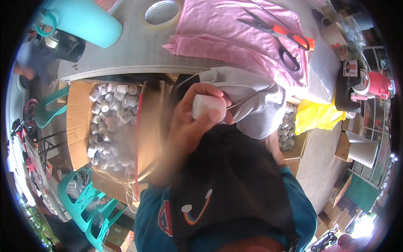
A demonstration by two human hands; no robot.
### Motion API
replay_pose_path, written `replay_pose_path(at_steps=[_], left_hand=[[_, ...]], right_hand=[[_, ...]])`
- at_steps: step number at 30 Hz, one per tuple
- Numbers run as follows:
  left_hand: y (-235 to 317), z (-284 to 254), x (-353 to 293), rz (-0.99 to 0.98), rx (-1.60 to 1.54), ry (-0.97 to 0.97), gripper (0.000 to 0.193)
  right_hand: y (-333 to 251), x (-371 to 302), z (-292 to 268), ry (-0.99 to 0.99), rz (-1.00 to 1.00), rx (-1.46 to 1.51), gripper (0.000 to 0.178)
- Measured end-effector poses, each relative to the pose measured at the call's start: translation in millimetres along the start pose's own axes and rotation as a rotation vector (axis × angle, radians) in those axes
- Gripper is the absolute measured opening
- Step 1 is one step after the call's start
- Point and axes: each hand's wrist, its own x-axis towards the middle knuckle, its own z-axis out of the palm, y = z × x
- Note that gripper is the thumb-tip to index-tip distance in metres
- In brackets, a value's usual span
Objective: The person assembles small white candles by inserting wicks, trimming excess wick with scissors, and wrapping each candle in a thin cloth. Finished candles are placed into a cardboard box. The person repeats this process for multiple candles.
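Note:
My left hand [195, 115] is closed around a short white cylinder [209, 107] with rounded edges, its thumb across the front and fingers behind. Just right of it, a bunched pale grey cloth [260, 105] hangs over the table's near edge and my lap. The cloth covers the fingers of my right hand [274, 148]; only its wrist side shows, beside the right-hand box. To the left, an open cardboard box [79, 126] holds many similar white pieces [110, 126]. More greyish-white pieces [287, 130] lie in a second cardboard box [297, 147] on the right.
On the table [126, 54] lie folded pink fabric [226, 25], orange-and-black scissors [281, 38] and a tape roll [162, 12]. A turquoise tumbler [86, 23] is at the far left. A yellow plastic bag [317, 117] drapes by the right box. Green chairs [79, 201] stand lower left.

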Motion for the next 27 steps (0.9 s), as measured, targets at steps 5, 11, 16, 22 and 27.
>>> replay_pose_path(at_steps=[5, 11, 16, 22, 27], left_hand=[[-6, 3, 1, -0.021, -0.012, -0.092, 0.042], [-9, 15, 1, -0.084, -0.020, -0.007, 0.028], [-6, 13, -1, -0.097, 0.172, -0.101, 0.017], [-7, 9, -3, -0.137, 0.231, -0.200, 0.013], [-7, 6, -1, -0.188, 0.164, -0.202, 0.015]], right_hand=[[4, 0, -1, -0.019, 0.050, 0.008, 0.042], [17, 7, 7, -0.029, 0.105, -0.007, 0.041], [-7, 1, -2, -0.025, 0.099, -0.056, 0.040], [-9, -6, -8, 0.008, 0.106, -0.076, 0.040], [-3, -2, -1, 0.009, 0.118, -0.081, 0.039]])
